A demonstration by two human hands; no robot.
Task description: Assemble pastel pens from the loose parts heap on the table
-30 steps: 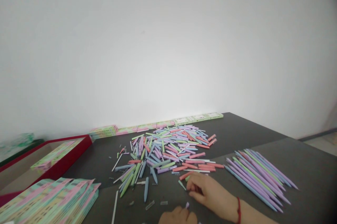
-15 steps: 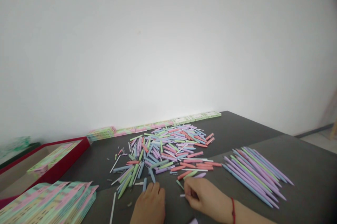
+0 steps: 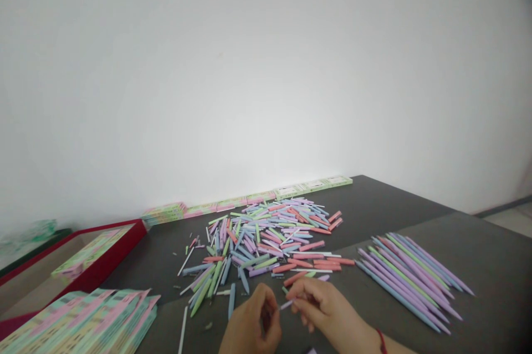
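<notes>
My right hand [image 3: 324,307], with a red cord at the wrist, pinches a small light-purple pen part [image 3: 286,304] between thumb and fingertips. Close on its left, my left hand [image 3: 253,321] is curled with thumb and forefinger together; what it holds, if anything, is hidden. The purple part's free end points at the left fingertips, and I cannot tell if they touch. Just beyond both hands spreads a heap of loose pen parts [image 3: 266,237] in blue, green, purple and coral. A blue pen barrel [image 3: 231,301] lies beside my left hand.
Pens [image 3: 411,282] pointed at both ends lie in a row at the right. A thin white stick [image 3: 183,329] and fanned pastel packets [image 3: 83,321] are on the left. Behind them stands a red-rimmed box [image 3: 120,243]. Flat printed boxes [image 3: 233,203] line the wall.
My right hand has lifted the small purple part off the table. My left hand has moved right and curled up, coming close to my right hand. The view has shifted slightly.
</notes>
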